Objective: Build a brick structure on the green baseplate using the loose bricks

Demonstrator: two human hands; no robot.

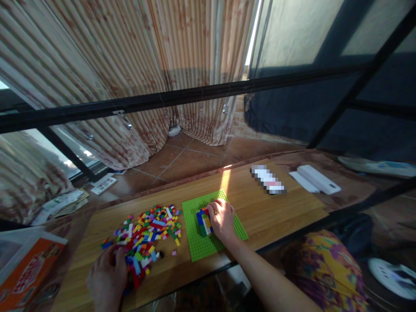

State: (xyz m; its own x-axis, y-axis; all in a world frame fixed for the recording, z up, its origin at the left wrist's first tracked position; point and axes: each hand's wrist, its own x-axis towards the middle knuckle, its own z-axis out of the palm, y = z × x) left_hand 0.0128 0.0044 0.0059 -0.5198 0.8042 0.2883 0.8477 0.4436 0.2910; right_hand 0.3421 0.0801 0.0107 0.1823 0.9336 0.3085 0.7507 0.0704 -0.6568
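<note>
A green studded baseplate [195, 249] lies on the wooden table. A small toy-brick build [203, 223], with blue, green, white, yellow and red bricks, stands on it. My right hand [223, 219] is closed at the right side of this build, its fingertips gripping the red and yellow end; the palm hides part of it. Left of the baseplate spreads a heap of loose toy bricks [152, 229] in many colours. At the heap's near left edge is my left hand [108, 275], thumb and forefinger curved and apart, with no brick visible between them.
A pixelated flat object [268, 179] lies on the table [247, 190] to the right. Beyond it is a white case-like item [316, 178]. An orange box [27, 273] stands at the left. A dark metal bar [195, 93] crosses before the curtains [136, 56].
</note>
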